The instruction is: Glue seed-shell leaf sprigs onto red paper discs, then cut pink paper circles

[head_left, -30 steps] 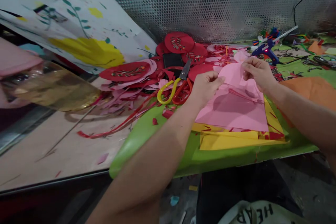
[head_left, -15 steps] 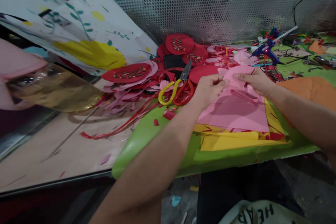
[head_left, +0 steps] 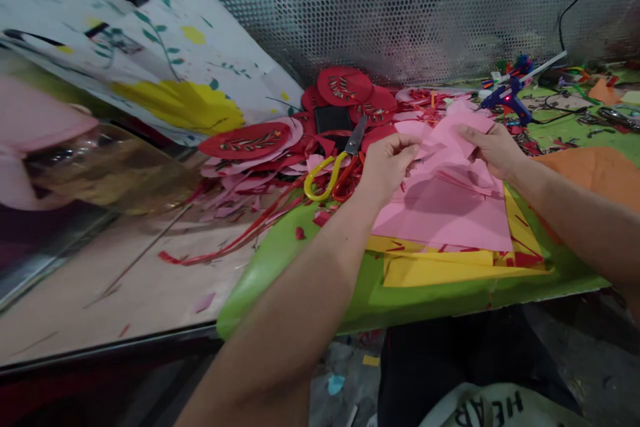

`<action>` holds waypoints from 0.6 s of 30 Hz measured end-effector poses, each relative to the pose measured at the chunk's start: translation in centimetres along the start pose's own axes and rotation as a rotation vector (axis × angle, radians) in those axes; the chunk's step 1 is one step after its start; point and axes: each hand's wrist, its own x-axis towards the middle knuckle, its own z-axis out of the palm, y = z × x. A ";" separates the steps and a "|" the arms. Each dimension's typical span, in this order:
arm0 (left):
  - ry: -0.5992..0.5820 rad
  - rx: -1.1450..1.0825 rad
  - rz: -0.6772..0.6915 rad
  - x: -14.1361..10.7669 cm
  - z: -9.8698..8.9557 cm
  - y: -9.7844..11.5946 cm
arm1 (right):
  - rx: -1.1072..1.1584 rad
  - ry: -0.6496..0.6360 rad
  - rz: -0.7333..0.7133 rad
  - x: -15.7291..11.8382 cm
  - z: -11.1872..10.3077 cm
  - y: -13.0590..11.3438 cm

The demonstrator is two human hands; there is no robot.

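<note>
A piece of pink paper (head_left: 447, 137), opened into lobes, is between my two hands above the table. My right hand (head_left: 490, 149) pinches its right side, thumb on top. My left hand (head_left: 387, 163) is closed with thumb and forefinger together at the paper's left edge; the exact grip is partly hidden. Below lie folded pink pieces and a larger pink sheet (head_left: 440, 223) on top of yellow sheets (head_left: 435, 270). Scissors (head_left: 345, 160) with one yellow and one red handle rest just left of my left hand, which partly covers the red handle.
Red paper ovals (head_left: 250, 140) with dark leaf-like decoration and pink scraps lie at the left. A blue glue gun (head_left: 510, 100) with a red light stands behind my right hand. Orange paper (head_left: 595, 173) lies right, a floral bag (head_left: 200, 67) back left, a perforated metal panel (head_left: 350, 13) behind.
The pink paper has opened from a compact folded piece into spread lobes. My left hand has moved slightly left, away from my right hand, and now covers more of the red scissor handle.
</note>
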 end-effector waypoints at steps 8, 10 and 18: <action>-0.002 0.026 0.038 0.4 -0.1 -0.5 | -0.008 0.014 0.026 -0.1 0.0 -0.3; -0.013 0.024 0.039 0.4 -0.1 -0.5 | 0.003 0.026 0.035 0.1 -0.1 -0.3; 0.011 -0.023 0.061 0.3 -0.1 -0.3 | 0.001 0.147 0.023 0.5 -0.3 -0.2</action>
